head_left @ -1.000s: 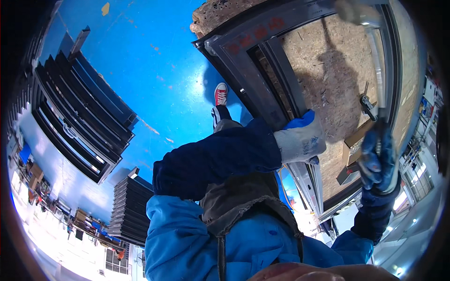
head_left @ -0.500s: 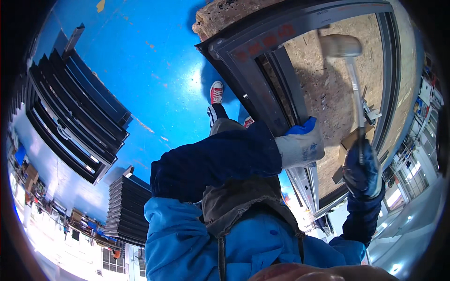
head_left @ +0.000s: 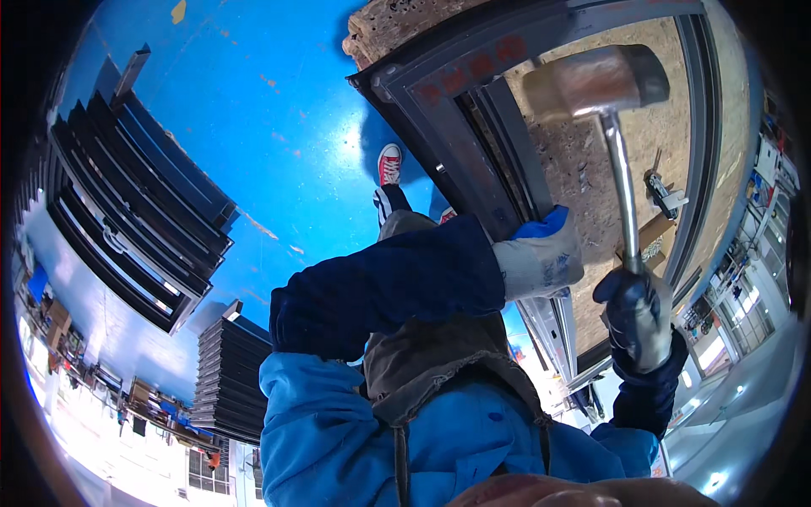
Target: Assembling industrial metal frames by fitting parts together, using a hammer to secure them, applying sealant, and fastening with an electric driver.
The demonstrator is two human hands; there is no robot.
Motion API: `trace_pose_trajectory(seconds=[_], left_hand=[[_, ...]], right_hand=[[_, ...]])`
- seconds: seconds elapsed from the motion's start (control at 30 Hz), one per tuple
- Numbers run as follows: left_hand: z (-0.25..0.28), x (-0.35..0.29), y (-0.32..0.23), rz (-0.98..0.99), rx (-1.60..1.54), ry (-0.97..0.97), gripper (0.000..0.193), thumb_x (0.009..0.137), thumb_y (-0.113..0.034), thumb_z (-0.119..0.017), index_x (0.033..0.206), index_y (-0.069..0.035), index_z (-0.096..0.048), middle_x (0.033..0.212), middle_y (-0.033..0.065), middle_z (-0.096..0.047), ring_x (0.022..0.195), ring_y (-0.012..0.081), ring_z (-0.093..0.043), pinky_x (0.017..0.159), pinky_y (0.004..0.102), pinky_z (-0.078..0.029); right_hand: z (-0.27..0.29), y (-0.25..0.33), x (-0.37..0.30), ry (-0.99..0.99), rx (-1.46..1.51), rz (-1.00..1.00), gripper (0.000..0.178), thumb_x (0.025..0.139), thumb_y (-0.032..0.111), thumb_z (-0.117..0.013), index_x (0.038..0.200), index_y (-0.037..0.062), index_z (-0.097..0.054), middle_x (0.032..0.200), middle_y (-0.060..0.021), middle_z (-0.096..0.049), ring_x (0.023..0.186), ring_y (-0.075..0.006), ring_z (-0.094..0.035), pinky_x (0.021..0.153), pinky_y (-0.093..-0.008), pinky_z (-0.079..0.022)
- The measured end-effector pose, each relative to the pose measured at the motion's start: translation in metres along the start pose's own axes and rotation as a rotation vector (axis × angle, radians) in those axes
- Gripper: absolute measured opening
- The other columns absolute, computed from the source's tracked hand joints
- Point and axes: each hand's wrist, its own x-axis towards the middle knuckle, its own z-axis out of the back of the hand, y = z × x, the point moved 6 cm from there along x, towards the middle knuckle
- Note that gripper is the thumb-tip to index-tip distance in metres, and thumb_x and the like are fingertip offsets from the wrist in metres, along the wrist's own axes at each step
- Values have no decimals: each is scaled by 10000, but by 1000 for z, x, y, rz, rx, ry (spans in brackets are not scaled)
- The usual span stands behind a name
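Nearest, our right hand (head_left: 635,317), in a dark glove, is clenched round the low end of a hammer (head_left: 610,110) handle, its head raised over the dark metal frame (head_left: 473,127) lying on the chipboard bench (head_left: 591,169). We judge the hammer head-heavy and stiff, best gripped low on the shaft. Our left hand (head_left: 541,258), in a grey glove, presses on the frame's near rail; we cannot tell whether it grips. Beyond lies the blue floor (head_left: 253,110) with stacked frames (head_left: 127,220).

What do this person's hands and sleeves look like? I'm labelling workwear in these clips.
The left hand wears a pale grey work glove with a bright blue cuff and fingertips. The right hand wears a dark navy glove with a lighter palm. Both forearms are in dark navy sleeves over a bright blue jacket.
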Motion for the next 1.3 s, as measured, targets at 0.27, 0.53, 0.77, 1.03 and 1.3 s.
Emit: trace_pose_trajectory(seconds=[0.27,0.53,0.77,1.03,1.3], left_hand=[[11,3,8,17,-56,64,203,789,-227,-571,626,-109,-591,649,75,-586,534,204,-473,619,333,-408],[16,-3,12,43,56,1,223,824,-255,-589,657,-115,-637,621,53,-583,492,203,-421,611,366,-373],[-5,-5,2,70,-132,-131,320,849,-328,-576,658,-78,-635,637,73,-587,525,211,-469,634,348,-406],[-4,3,6,19,-231,62,335,853,-384,-568,707,-91,-642,651,64,-593,569,220,-497,655,365,-409],[4,6,14,20,-294,169,357,844,-430,-566,721,-104,-643,666,61,-601,581,242,-516,654,376,-414]], right_hand=[[-9,49,-3,-123,-607,598,416,892,382,-517,951,-25,-582,634,-14,-533,468,-97,-433,446,-226,-326],[0,92,3,-51,-481,553,357,922,347,-486,984,8,-582,638,7,-513,452,-68,-379,449,-202,-301],[0,93,9,113,-540,416,355,930,341,-470,957,9,-592,655,5,-527,447,-54,-383,435,-190,-283],[6,58,4,-72,-237,778,327,943,308,-449,908,16,-591,714,-45,-558,446,-54,-382,413,-197,-275],[18,29,-6,-54,1,507,282,942,248,-456,973,-1,-585,772,-83,-585,436,-47,-371,391,-175,-281]])
